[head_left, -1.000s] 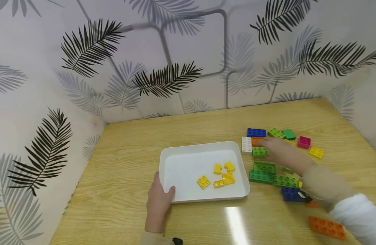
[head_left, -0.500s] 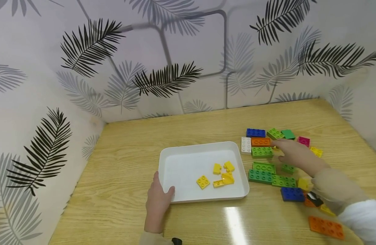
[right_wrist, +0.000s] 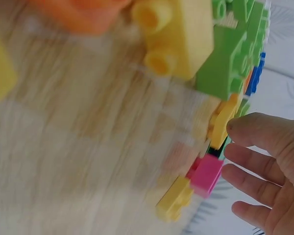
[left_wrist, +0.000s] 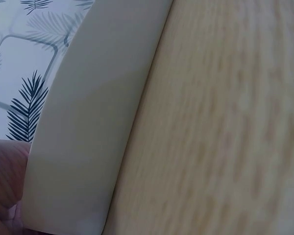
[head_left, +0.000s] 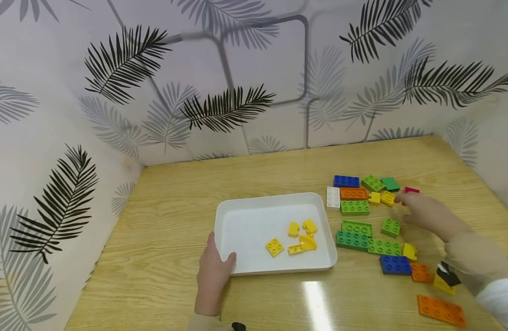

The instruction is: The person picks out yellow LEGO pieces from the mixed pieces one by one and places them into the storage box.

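White tray (head_left: 245, 230), set between desk's (head_left: 167, 220) left and right edges, is gripped at one corner by left hand (head_left: 214, 271). Right hand (head_left: 431, 215) is held unclenched beside yellow brick (head_left: 388, 198), toward desk's back right corner; contact unclear.

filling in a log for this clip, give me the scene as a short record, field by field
left hand: on the near left corner of the white rectangular tray
right hand: beside a yellow square plastic brick, contact unclear
tray holds: several small yellow plastic pieces
loose bricks: blue, white, orange, green, yellow and pink plastic, right of the tray
surface: light wooden table
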The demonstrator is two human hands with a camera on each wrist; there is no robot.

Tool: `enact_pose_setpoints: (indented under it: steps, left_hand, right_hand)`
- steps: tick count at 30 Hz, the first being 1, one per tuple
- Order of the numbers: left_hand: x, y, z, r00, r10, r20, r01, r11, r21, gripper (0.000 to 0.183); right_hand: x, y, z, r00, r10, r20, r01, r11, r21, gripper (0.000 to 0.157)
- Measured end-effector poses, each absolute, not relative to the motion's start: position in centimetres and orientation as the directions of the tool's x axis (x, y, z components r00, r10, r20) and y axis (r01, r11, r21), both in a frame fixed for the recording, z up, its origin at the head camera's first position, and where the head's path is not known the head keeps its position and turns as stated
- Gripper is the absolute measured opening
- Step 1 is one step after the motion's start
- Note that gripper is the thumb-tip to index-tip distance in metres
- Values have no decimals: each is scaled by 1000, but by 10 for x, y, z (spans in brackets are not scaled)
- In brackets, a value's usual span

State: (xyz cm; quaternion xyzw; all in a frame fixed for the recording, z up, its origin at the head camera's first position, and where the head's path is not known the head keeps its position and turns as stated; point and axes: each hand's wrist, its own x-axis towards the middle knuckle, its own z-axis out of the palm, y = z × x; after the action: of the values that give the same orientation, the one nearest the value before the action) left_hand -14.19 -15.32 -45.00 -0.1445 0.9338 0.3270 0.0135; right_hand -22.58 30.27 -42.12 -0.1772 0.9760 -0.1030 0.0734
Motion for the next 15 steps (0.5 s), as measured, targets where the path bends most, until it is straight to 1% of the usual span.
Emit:
enact_pose_setpoints:
  steps: [4,7,11,15]
  left_hand:
    - [-141,-153,-449,-958,-264,-115,-278,746,605,75]
    - [-141,-153,-449,-957,-265,-117,-280,746,604,75]
    - [-141,-153,-449,-957,-265,-119,-282,746,604,75]
    - [-141,-153,-450,-958,-263,-118,-279,748,603,75]
  right_hand:
    - [-225,314,-426,-934,-345,-90,-324,927,-192,38]
    - [-224,321,-427,-943,-314,-108,-289,937,-197,41]
    - [-222,330,-427,-955,-279,-102,-252,943,-216,37]
    - [-220,340,-429,-962,-263,-71,-242,944,-225,37]
